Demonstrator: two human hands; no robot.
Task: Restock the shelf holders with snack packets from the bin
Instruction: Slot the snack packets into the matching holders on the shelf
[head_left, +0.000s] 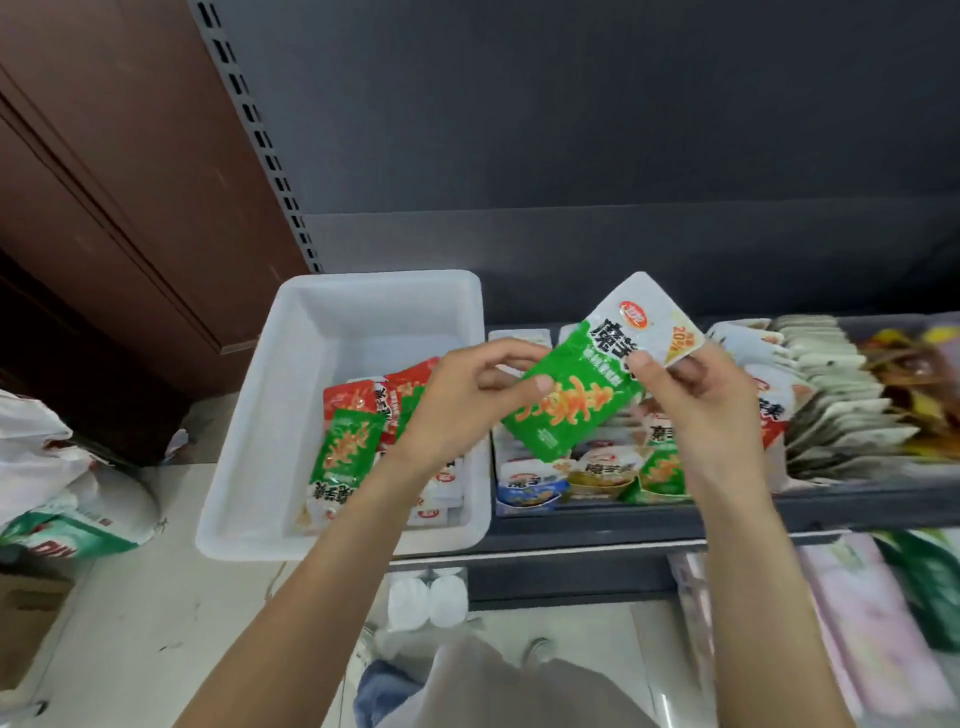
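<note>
Shelving fills my view: the white bin (249, 457) sits left, the shelf holders (576, 483) just right of it. I judge I'm mid-transfer. My left hand (457, 400) and right hand (696, 400) both pinch one green snack packet (571, 405) above the holders, long axis diagonal, white end pointing up-right. Next I'd turn it upright and slot it among the green ones.
</note>
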